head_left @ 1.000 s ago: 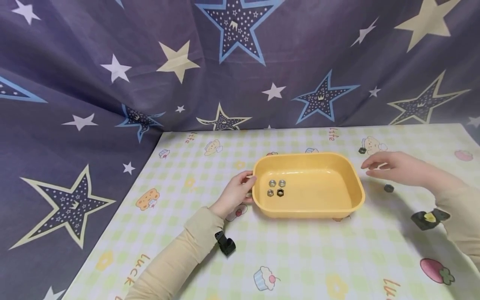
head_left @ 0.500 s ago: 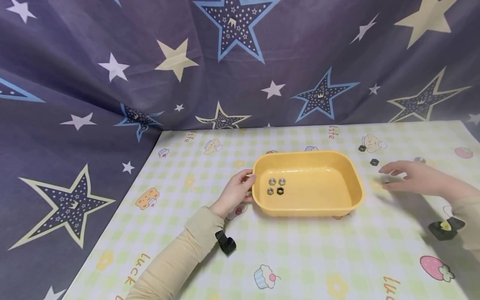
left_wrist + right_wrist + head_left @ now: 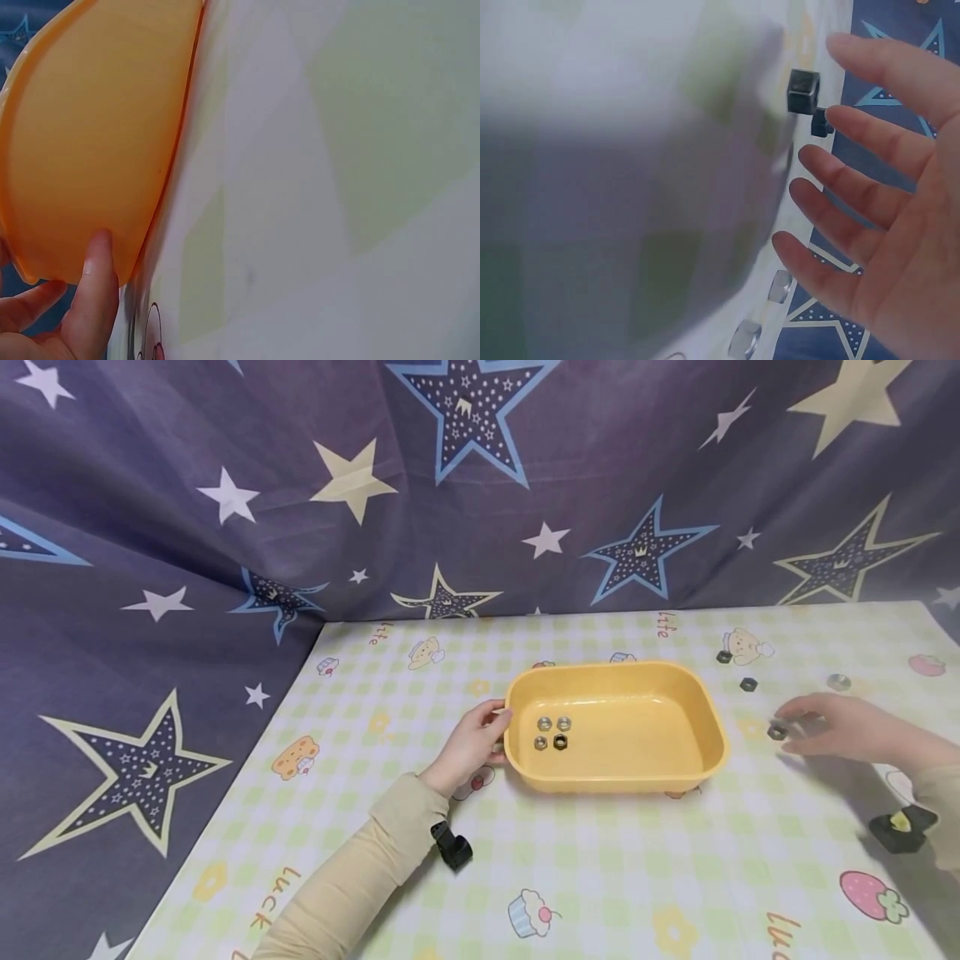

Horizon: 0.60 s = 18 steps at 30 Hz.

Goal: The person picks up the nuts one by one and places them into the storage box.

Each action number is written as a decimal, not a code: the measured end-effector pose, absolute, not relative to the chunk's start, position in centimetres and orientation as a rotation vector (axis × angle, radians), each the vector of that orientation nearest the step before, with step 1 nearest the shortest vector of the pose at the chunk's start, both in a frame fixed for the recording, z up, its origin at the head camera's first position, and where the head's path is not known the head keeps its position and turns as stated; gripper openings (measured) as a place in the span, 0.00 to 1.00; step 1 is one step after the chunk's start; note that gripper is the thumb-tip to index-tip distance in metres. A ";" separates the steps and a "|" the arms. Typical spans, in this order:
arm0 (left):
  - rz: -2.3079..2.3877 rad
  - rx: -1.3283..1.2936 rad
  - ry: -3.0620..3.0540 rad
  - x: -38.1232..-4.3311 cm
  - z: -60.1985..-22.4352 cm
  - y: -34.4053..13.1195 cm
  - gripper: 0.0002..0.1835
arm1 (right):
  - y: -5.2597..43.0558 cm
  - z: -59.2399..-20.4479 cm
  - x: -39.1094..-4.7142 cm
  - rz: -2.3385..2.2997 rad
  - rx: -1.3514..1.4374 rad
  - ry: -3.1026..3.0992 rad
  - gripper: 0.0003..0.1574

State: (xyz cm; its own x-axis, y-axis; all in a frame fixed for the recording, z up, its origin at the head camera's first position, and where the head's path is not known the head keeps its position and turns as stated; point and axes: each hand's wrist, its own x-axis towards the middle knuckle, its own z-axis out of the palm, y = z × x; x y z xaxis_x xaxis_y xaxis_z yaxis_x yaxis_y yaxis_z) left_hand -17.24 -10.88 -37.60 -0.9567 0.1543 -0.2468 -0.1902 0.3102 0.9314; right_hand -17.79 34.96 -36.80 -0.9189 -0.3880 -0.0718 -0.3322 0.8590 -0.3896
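Note:
My left hand (image 3: 468, 745) grips the left end of a yellow plastic tub (image 3: 660, 752). In the left wrist view, one finger (image 3: 97, 270) lies along the tub's outer wall, with other fingers at its rim. Inside the tub, several hex nuts (image 3: 564, 724) sit in two short rows at the left. My right hand (image 3: 847, 727) is over the table, right of the tub. A dark nut (image 3: 777, 732) shows between its thumb and fingertips in the head view. The right wrist view has the fingers (image 3: 840, 154) spread and loosely bent, holding nothing.
Two more dark nuts (image 3: 748, 685) lie on the checked tablecloth (image 3: 600, 860), behind and left of the right hand. A silver nut (image 3: 838, 682) lies behind that hand. A star-patterned curtain (image 3: 480, 527) hangs along the table's far edge. Each wrist wears a black camera mount (image 3: 452, 847).
The right hand has moved right, away from the tub, and slightly nearer the body, uncovering nuts on the cloth. The left hand, tub and nuts inside have stayed put.

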 end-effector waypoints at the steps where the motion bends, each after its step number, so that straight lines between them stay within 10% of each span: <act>1: 1.688 -0.034 2.294 -17.2 -37.6 -10.9 0.22 | 35.0 -36.9 -17.8 -0.563 -0.566 2.877 0.29; 18: 1.710 -0.041 2.289 -17.2 -37.7 -10.9 0.22 | 34.9 -37.7 -18.1 -0.490 -0.621 2.902 0.31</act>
State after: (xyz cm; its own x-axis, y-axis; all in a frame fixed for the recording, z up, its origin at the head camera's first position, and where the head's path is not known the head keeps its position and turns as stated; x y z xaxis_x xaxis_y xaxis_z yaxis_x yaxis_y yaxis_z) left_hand -17.20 -10.89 -37.72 -0.9596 0.1450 -0.2410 -0.1900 0.2977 0.9355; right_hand -18.14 34.90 -37.69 -0.9062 -0.4184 -0.0611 -0.3752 0.8622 -0.3403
